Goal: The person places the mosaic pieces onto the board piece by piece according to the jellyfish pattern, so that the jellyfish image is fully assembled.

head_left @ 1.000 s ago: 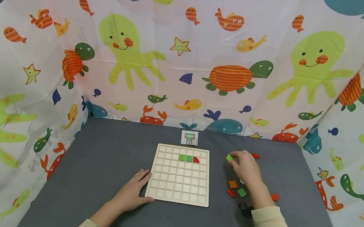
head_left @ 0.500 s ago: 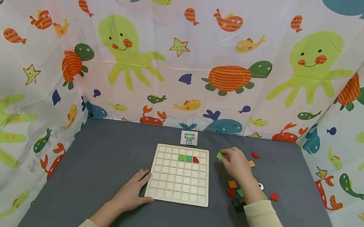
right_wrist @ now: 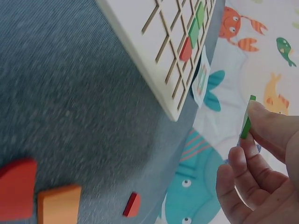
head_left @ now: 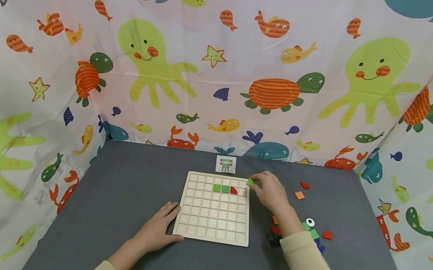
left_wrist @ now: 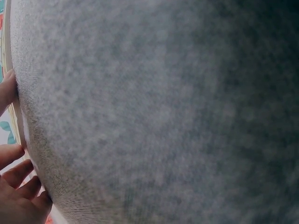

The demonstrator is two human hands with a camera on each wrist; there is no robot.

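My right hand [head_left: 273,194] pinches a thin green tile [head_left: 250,181] between thumb and fingers, over the far right corner of the wooden grid board [head_left: 215,210]. In the right wrist view, the green tile [right_wrist: 248,116] is seen edge-on, apart from the board. Second row from the top, a light green square [head_left: 217,188], a darker green square [head_left: 226,189] and a red rounded piece [head_left: 234,190] lie side by side. My left hand [head_left: 156,229] rests at the board's near left corner, fingers along the left edge and thumb by the near edge.
A small printed picture card [head_left: 226,164] lies just beyond the board. Right of it are loose pieces: a red one [head_left: 304,186], an orange one [head_left: 299,195], another red one [head_left: 327,234], a white ring-shaped one [head_left: 310,222] and several more, partly behind my right arm.
My right hand has moved left with the green tile, from above the loose pieces to the board's far right corner. My left hand and the board stay put.
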